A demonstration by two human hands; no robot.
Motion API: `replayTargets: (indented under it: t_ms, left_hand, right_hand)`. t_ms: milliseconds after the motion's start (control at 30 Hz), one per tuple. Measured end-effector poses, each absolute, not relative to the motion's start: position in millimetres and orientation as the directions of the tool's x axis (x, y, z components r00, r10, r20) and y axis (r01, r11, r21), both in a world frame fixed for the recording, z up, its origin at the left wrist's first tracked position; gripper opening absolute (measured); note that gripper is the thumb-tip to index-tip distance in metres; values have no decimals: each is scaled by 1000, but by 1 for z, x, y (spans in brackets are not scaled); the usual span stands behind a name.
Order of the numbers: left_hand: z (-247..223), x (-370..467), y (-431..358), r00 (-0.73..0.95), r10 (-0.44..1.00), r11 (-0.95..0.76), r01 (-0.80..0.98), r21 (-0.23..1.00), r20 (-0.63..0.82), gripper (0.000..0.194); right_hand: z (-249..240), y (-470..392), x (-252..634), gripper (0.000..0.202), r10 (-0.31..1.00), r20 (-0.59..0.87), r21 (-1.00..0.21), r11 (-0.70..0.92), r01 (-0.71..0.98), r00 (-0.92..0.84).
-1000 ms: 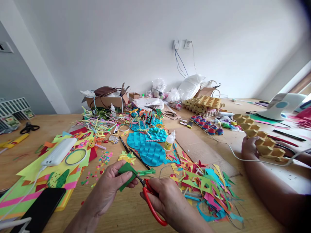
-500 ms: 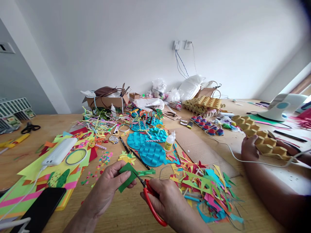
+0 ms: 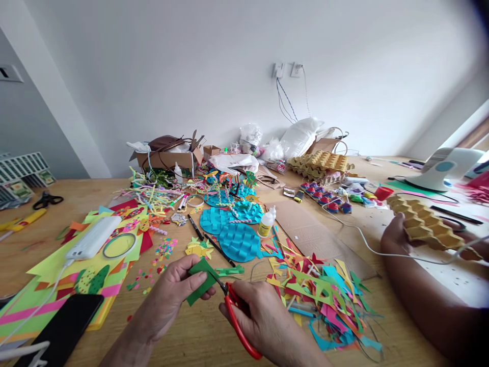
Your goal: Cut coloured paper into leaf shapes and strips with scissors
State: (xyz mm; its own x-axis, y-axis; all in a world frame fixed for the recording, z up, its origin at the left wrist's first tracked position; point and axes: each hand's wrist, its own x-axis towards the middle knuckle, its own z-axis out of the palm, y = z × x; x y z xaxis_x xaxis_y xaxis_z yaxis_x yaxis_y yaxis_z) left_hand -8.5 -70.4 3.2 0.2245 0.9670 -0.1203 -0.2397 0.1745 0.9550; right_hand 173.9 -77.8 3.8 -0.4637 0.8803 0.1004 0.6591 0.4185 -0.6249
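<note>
Bare hands (image 3: 263, 311); bare forearms (image 3: 133, 334)

Worktop (image 3: 183, 331), left side: white power bank (image 3: 93, 237) lying on yellow paper sheets (image 3: 46, 265), white cable (image 3: 51, 290) plugged into its near end. Black smartphone (image 3: 63, 329) nearer, screen dark. Farther back, black scissors (image 3: 48, 200) near a yellow tool (image 3: 28, 220), type unclear. At rear: open cardboard box (image 3: 171, 160) with a brown bag (image 3: 164, 143) on top. Right of centre: stacked egg trays (image 3: 321, 164) in front of a plump white bag (image 3: 300, 135); flat cardboard sheet (image 3: 313, 229) nearer. Wall (image 3: 191, 61): two sockets, cords hanging from both.
</note>
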Motion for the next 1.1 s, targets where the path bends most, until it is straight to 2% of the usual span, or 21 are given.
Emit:
replayTargets:
  t_ms: [300,633,833,1100]
  left_hand:
    - [-2,-8,-69,289,953,152,-204,967,-89,9]
    - [-6,-8,-69,276,954,182,-209,961,-120,9]
    - [-6,-8,-72,275,953,194,-226,954,-129,10]
    - [-11,-10,-76,291,946,217,-238,947,-144,9]
  right_hand:
    - [6,-77,173,23,877,98,-623,422,658,-470]
    - [0,-78,169,29,890,51,-611,387,690,-454]
    - [-13,-76,171,30,883,108,-573,431,697,-457]
    - [-10,-79,168,23,890,79,-567,410,715,-449]
